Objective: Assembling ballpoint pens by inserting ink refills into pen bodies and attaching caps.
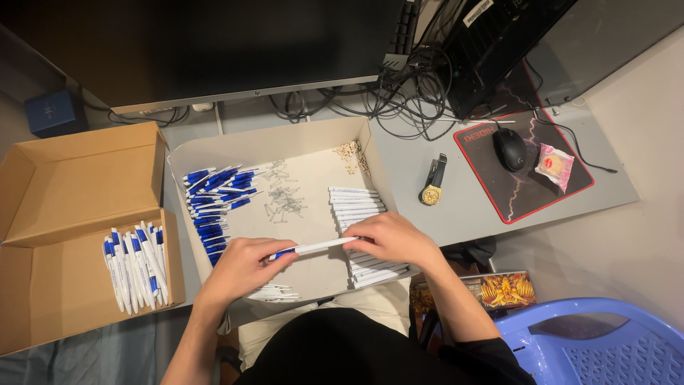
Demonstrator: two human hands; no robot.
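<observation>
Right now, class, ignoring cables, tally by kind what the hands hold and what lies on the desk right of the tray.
Pen: 1
Wristwatch: 1
Computer mouse: 1
Mouse mat: 1
Wrapped snack: 1
Total: 5

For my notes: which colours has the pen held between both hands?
The pen is white with a blue end, seen best in the head view.

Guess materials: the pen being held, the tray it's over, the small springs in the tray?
Pen, held by left hand and right hand: likely plastic, smooth white barrel, blue end, even slightly glossy colour. Tray: cardboard, matte pale inside, folded walls, like the brown box beside it. Springs: probably metal, thin grey wire pieces; too small to confirm.
</observation>
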